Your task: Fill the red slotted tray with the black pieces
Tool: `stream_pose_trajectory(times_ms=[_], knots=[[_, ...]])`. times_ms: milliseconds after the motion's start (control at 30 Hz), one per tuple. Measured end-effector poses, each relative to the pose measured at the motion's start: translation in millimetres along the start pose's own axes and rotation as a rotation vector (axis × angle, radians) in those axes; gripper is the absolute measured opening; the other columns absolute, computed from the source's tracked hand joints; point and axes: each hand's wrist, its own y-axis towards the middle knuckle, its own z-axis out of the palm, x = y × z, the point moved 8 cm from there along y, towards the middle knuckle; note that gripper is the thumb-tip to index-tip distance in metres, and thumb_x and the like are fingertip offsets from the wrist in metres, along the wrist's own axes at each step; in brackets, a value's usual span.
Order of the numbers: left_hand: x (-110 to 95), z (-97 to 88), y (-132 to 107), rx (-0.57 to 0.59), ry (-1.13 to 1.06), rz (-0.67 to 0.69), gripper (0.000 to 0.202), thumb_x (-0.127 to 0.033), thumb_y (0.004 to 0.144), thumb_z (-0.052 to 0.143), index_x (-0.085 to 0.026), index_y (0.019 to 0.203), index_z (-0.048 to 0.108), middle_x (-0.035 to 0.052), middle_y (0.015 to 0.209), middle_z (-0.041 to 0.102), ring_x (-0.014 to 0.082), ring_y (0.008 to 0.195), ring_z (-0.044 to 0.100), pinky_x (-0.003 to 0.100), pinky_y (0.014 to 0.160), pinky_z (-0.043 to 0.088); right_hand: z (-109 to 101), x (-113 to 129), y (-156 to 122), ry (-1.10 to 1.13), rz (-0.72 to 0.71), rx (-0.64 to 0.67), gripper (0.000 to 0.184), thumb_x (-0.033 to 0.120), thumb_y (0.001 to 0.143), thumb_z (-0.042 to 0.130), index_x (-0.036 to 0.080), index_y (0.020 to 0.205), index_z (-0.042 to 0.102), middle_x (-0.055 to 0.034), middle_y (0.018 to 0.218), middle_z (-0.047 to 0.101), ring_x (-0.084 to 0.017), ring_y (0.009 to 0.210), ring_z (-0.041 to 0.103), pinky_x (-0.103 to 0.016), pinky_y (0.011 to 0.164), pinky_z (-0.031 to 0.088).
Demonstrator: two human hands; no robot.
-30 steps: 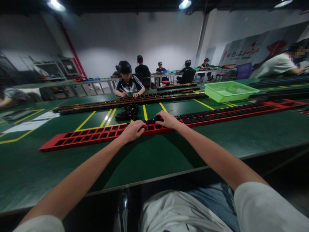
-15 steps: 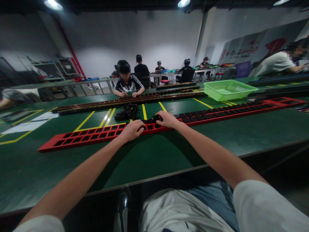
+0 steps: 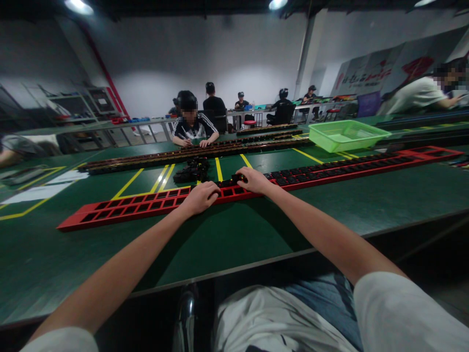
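A long red slotted rack [image 3: 120, 208] runs across the green table [image 3: 227, 234] from left to right. Its right part holds small black parts [image 3: 330, 168]; its left slots are empty. My left hand [image 3: 200, 196] rests on the rack's middle with fingers curled over its near edge. My right hand [image 3: 253, 180] lies just to the right, fingers closed on a small black part [image 3: 239, 177] at a slot. A heap of loose black parts [image 3: 192, 172] sits on the table just behind my hands.
A green plastic basket [image 3: 344, 135] stands at the back right. Long dark racks [image 3: 190, 154] lie beyond, where a person sits opposite with hands on them. Yellow floor-style lines mark the table. More people sit at far tables and at the right edge.
Both hands stay on the rack's middle; my right hand's fingers have shifted slightly on the black part. The view has tilted a little.
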Motion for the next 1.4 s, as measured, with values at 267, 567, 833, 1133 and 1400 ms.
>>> stream_pose_trajectory(times_ms=[267,567,833,1133,1400], knots=[[-0.6,-0.1,0.3,0.011,-0.013,-0.007,0.02,-0.025,0.095,0.045,-0.019,0.099,0.064,0.007,0.101,0.065,0.0225,0.094,0.059,0.04,0.086,0.048,0.8,-2.7,0.1,0.014,0.013,-0.002,0.035,0.026,0.087,0.063,0.015,0.121,0.062,-0.0124,0.119,0.065,-0.025,0.106,0.061,-0.037,0.093,0.049],[-1.2,-0.1,0.4,0.013,-0.004,-0.006,0.019,-0.024,0.095,0.046,-0.019,0.098,0.064,0.0065,0.1,0.065,0.0224,0.094,0.059,0.039,0.086,0.047,1.6,-3.4,0.0,0.003,0.007,-0.011,0.033,0.025,0.087,0.063,0.014,0.118,0.064,-0.0116,0.116,0.066,-0.024,0.105,0.062,-0.035,0.093,0.048],[-0.7,-0.2,0.2,0.01,-0.004,-0.009,0.019,-0.024,0.095,0.046,-0.02,0.098,0.064,0.0065,0.101,0.065,0.0224,0.094,0.059,0.039,0.087,0.047,1.0,-2.5,0.2,0.006,0.02,0.003,0.03,0.027,0.087,0.063,0.015,0.115,0.065,-0.011,0.114,0.068,-0.024,0.102,0.063,-0.035,0.091,0.048],[-1.4,-0.5,0.2,0.017,-0.017,-0.014,0.02,-0.024,0.095,0.046,-0.02,0.098,0.065,0.0069,0.101,0.065,0.0227,0.095,0.059,0.04,0.087,0.048,4.6,-4.7,1.0,-0.002,0.025,0.03,0.028,0.028,0.087,0.063,0.016,0.112,0.067,-0.0106,0.111,0.07,-0.024,0.099,0.065,-0.035,0.089,0.049],[-0.9,-0.4,-0.1,0.018,-0.018,-0.019,0.02,-0.024,0.095,0.046,-0.021,0.098,0.065,0.0065,0.1,0.065,0.0225,0.094,0.059,0.039,0.087,0.047,5.2,-4.1,0.8,-0.008,0.034,0.054,0.026,0.028,0.087,0.063,0.017,0.11,0.068,-0.0099,0.109,0.071,-0.024,0.097,0.065,-0.035,0.087,0.049]])
